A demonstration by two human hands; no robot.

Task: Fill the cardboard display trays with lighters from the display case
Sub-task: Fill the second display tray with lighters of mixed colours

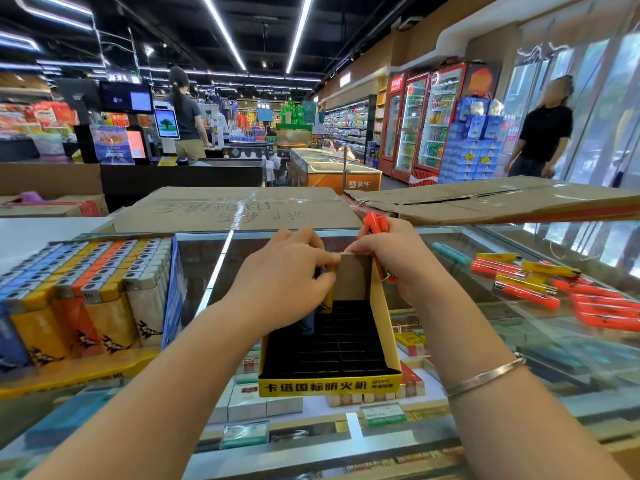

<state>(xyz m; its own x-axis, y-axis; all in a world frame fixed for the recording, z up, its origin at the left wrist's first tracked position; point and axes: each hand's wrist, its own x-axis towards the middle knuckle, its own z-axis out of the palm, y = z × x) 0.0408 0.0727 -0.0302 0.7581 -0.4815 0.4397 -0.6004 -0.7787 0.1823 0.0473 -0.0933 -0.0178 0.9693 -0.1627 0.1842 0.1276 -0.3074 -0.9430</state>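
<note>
Yellow lighter [327,299] in left-hand fingers [322,278], over tray [329,386].

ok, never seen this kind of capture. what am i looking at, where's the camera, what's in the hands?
There is no machine here: a person works with two bare hands, and the single picture comes from a wide-angle camera worn on their head, looking forward and down in a shop.

The surface is a glass counter with cigarette packs visible beneath it. In the middle stands a yellow cardboard tray with a black grid insert, nearly all of its slots empty. To the left is a full tray of lighters in blue, yellow, orange and grey. To the right, loose lighters lie on the glass.

The left hand pinches a yellow lighter at the tray's back left corner. The right hand grips a few orange lighters while touching the tray's back wall.
</note>
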